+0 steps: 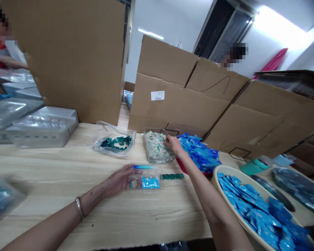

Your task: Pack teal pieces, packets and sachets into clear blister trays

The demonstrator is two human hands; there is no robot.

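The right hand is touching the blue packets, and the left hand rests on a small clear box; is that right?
No: the head view shows the right hand touching white-and-green pieces in the clear tray, beside the blue packets. The left hand does rest on the small clear box.

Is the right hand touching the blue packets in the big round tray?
No, the right hand is at the clear plastic tray, well apart from the round tray.
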